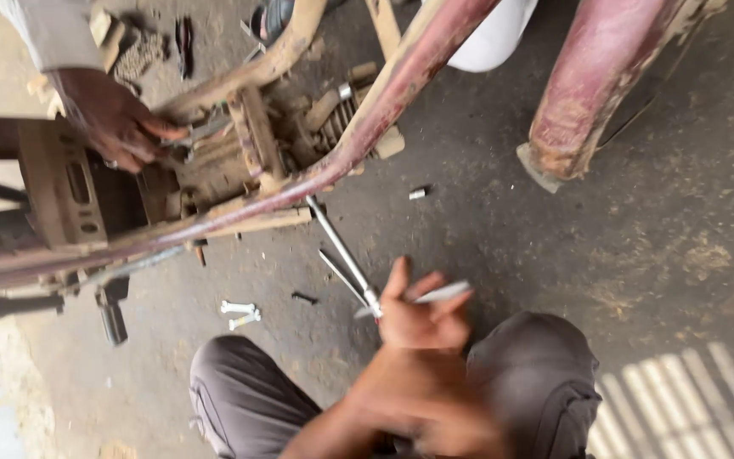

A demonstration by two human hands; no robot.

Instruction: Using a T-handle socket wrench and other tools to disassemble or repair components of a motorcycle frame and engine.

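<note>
From where I stand, what counts is how the long metal wrench (pixel 341 251) lies. Its shaft slants up and to the left, away from the person's right hand (pixel 418 319), and its far tip sits just under the maroon frame tube (pixel 401 76), close to the mud-caked engine (pixel 239 157). The near end is in the grip. The fingers are loosely curled around it with the thumb lifted, and a flat silvery piece sticks out to the right between the fingertips. So the work lies ahead and to the left of that hand, along the tool's own axis. The left hand is nowhere in view. Another person's hand (pixel 116 119), in a pale sleeve, reaches in from the top left and rests on the engine's upper side, much nearer to it than the right hand is. The holding hand is blurred, so I cannot say how firmly it holds or whether the thin second bar beside the shaft belongs to the same tool. The frame hides whatever the tip meets. On the floor (pixel 639 255) lie a small pale spanner (pixel 239 314) and a short metal bit (pixel 418 194), both well apart from the grip.
</note>
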